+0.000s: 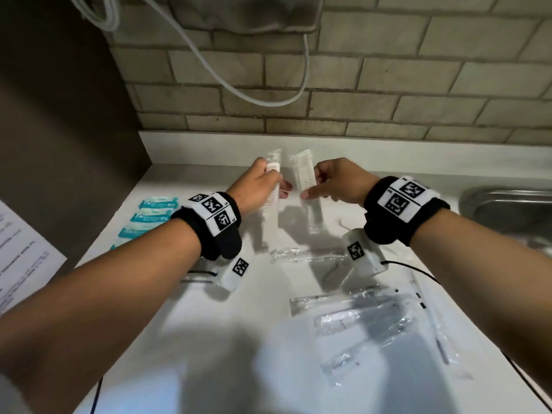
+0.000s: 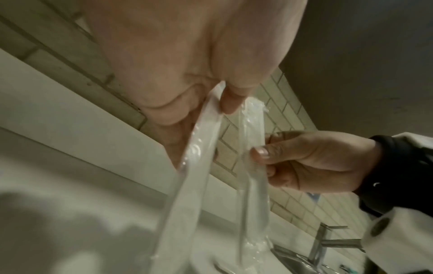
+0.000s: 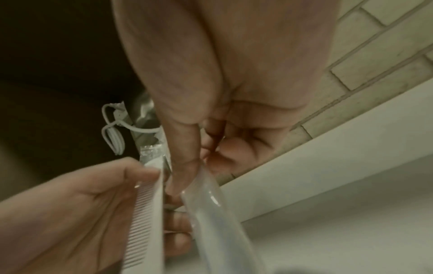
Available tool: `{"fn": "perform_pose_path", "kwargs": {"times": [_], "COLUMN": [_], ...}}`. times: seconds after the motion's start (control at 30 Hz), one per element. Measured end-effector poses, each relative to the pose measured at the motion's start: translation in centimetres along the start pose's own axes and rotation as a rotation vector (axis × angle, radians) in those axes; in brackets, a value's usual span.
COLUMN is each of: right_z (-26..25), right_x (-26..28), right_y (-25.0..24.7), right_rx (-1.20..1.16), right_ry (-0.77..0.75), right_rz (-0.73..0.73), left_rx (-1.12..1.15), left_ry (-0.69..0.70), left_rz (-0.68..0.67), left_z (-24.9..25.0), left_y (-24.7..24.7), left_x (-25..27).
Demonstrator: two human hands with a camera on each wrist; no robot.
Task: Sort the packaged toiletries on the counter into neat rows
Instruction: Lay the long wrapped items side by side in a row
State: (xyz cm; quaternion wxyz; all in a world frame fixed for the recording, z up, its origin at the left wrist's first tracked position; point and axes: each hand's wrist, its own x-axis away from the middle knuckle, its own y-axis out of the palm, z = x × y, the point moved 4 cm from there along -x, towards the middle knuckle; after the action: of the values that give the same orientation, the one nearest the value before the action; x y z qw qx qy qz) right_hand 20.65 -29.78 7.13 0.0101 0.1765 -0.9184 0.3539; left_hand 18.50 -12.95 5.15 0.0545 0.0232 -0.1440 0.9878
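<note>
Each hand holds a white comb in a clear wrapper, side by side above the white counter (image 1: 185, 318) near the back wall. My left hand (image 1: 270, 177) pinches the left comb (image 1: 272, 191) at its upper part; the wrapper hangs down to the counter. My right hand (image 1: 312, 183) pinches the right comb (image 1: 304, 174) between thumb and fingers. From the left wrist, the left comb's wrapper (image 2: 194, 166) and the right comb's wrapper (image 2: 254, 166) hang close together, apart. In the right wrist view the right hand (image 3: 187, 166) grips its wrapper (image 3: 206, 213) beside the left comb (image 3: 145, 213).
Teal packets (image 1: 152, 216) lie in a column at the counter's left. Several clear-wrapped items (image 1: 358, 321) lie loosely at the front right, one more (image 1: 307, 255) under the wrists. A steel sink (image 1: 507, 210) sits at right, a paper sheet (image 1: 21, 255) at left. A white cable (image 1: 268, 97) hangs on the brick wall.
</note>
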Motion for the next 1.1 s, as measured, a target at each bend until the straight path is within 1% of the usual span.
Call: {"fn": "perform_pose_path", "kwargs": {"times": [0.07, 0.17, 0.23, 0.33, 0.47, 0.53, 0.57, 0.67, 0.73, 0.77, 0.83, 0.9, 1.03, 1.1], "right_z": [-0.4, -0.3, 0.3, 1.1, 1.7, 2.4, 2.9, 5.3, 7.1, 7.8, 8.6, 8.9, 9.1, 9.0], "right_x": [1.5, 3.1, 4.1, 5.6, 7.5, 8.8, 9.6, 12.5, 14.2, 14.8, 15.4, 15.4, 15.0, 14.6], "right_y": [0.7, 1.8, 2.2, 2.9, 3.9, 4.0, 4.0, 4.5, 5.1, 5.5, 6.3, 6.9, 7.5, 7.5], "right_rx": [-0.050, -0.111, -0.146, -0.192, -0.218, -0.113, 0.000, 0.408, 0.538, 0.584, 0.712, 0.808, 0.905, 0.951], "right_ry": [-0.023, -0.022, -0.014, 0.016, 0.033, 0.061, 0.084, 0.159, 0.200, 0.208, 0.172, 0.122, 0.059, -0.002], "right_rz": [0.000, 0.039, 0.079, 0.098, 0.037, -0.014, -0.065, -0.298, -0.431, -0.471, -0.478, -0.428, -0.373, -0.359], "left_rx": [0.049, 0.072, 0.074, -0.016, -0.101, -0.122, -0.134, -0.144, -0.132, -0.130, -0.129, -0.127, -0.130, -0.138], "left_ry": [0.002, 0.032, 0.064, 0.135, 0.164, 0.160, 0.152, 0.116, 0.090, 0.082, 0.083, 0.091, 0.079, 0.081], "left_rz": [-0.042, -0.077, -0.144, -0.231, -0.222, -0.211, -0.202, -0.190, -0.196, -0.200, -0.202, -0.209, -0.214, -0.202], "left_z": [0.1, -0.1, -0.5, -0.9, -1.9, -2.2, -2.3, -3.1, -3.6, -3.7, -3.8, -3.8, -3.9, -3.8], "left_y": [1.3, 2.7, 3.3, 4.0, 4.4, 4.3, 4.1, 3.5, 3.1, 3.1, 3.2, 3.5, 3.9, 3.9], "left_x": [1.1, 2.5, 3.2, 4.5, 5.4, 5.9, 6.0, 6.1, 6.2, 6.2, 6.3, 6.5, 6.7, 6.6]}}
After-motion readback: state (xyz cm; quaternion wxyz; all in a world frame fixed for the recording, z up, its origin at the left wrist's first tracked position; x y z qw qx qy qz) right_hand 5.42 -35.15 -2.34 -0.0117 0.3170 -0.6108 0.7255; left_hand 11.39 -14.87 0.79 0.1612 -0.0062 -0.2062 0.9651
